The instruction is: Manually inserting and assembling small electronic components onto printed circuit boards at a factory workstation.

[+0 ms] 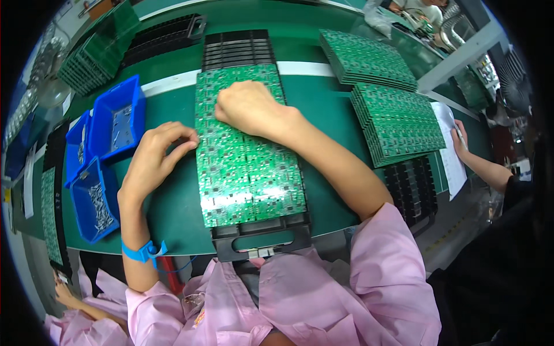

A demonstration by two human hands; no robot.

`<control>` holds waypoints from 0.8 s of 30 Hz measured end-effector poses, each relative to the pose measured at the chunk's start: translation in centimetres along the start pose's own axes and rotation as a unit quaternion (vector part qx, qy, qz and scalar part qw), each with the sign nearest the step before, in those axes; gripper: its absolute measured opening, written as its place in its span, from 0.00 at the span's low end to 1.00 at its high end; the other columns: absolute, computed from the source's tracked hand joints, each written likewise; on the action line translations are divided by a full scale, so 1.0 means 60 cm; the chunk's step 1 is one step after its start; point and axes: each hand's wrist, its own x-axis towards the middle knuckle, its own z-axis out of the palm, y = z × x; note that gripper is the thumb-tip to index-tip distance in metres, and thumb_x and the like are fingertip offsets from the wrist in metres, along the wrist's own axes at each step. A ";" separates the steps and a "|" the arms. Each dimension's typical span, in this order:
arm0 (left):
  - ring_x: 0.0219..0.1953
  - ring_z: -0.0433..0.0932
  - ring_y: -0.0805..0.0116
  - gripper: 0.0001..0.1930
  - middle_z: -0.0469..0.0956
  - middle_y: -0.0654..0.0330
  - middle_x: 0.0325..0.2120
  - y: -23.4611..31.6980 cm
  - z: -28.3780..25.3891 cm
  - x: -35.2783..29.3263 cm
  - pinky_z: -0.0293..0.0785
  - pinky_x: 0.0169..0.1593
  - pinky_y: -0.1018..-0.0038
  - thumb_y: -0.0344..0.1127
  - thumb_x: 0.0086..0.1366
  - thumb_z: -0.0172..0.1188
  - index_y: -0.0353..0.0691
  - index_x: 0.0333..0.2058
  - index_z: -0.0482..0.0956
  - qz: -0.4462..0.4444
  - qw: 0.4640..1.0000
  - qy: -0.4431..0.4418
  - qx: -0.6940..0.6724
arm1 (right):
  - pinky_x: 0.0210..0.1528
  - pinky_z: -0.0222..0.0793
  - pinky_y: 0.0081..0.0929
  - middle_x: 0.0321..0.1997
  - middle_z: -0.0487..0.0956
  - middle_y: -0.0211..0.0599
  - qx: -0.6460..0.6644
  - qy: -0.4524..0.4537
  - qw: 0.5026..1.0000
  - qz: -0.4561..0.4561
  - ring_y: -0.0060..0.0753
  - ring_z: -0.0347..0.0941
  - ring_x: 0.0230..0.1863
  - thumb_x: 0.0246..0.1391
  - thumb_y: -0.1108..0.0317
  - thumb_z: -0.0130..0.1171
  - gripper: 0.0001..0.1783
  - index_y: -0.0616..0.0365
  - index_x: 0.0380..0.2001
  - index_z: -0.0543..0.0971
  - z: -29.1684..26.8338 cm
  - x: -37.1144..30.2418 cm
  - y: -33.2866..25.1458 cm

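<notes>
In front of me a green circuit board panel [248,173] lies on a black carrier [262,236] that has a handle at its near end. My right hand [251,106] is closed in a fist over the panel's upper part; its fingertips are hidden, so what it holds does not show. At the panel's left edge, my left hand [156,155] has thumb and forefinger drawn together in a pinch. Anything between them is too small to make out. A blue wrist strap [141,252] circles my left forearm.
Blue bins [99,202] with small metal parts stand to the left. At the right are stacked circuit boards [398,124], a black rack [412,187] and another person's hand [460,138] with a pen over paper [450,155]. More boards [95,55] stand at the back left.
</notes>
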 end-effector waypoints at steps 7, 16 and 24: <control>0.23 0.69 0.69 0.04 0.74 0.59 0.23 0.012 -0.002 0.000 0.65 0.29 0.77 0.25 0.49 0.54 0.32 0.26 0.72 -0.041 0.999 -0.007 -0.002 | 0.19 0.62 0.37 0.11 0.69 0.46 0.017 -0.017 1.000 -0.007 0.49 0.64 0.13 0.36 0.67 0.48 0.13 0.65 0.08 0.68 -0.006 0.001 0.003; 0.20 0.68 0.70 0.03 0.74 0.59 0.22 -0.002 -0.003 -0.008 0.64 0.27 0.77 0.24 0.50 0.52 0.32 0.26 0.72 -0.036 0.999 -0.021 -0.022 | 0.20 0.62 0.38 0.12 0.69 0.48 0.025 -0.004 1.000 -0.009 0.50 0.64 0.14 0.36 0.67 0.48 0.13 0.66 0.08 0.68 -0.005 -0.002 -0.006; 0.20 0.68 0.69 0.03 0.74 0.59 0.21 -0.008 -0.004 -0.010 0.64 0.26 0.77 0.24 0.51 0.52 0.31 0.26 0.72 -0.032 0.999 -0.030 -0.030 | 0.20 0.62 0.38 0.12 0.68 0.48 0.002 0.001 1.000 -0.014 0.50 0.63 0.14 0.37 0.67 0.48 0.14 0.67 0.08 0.67 -0.007 -0.003 -0.007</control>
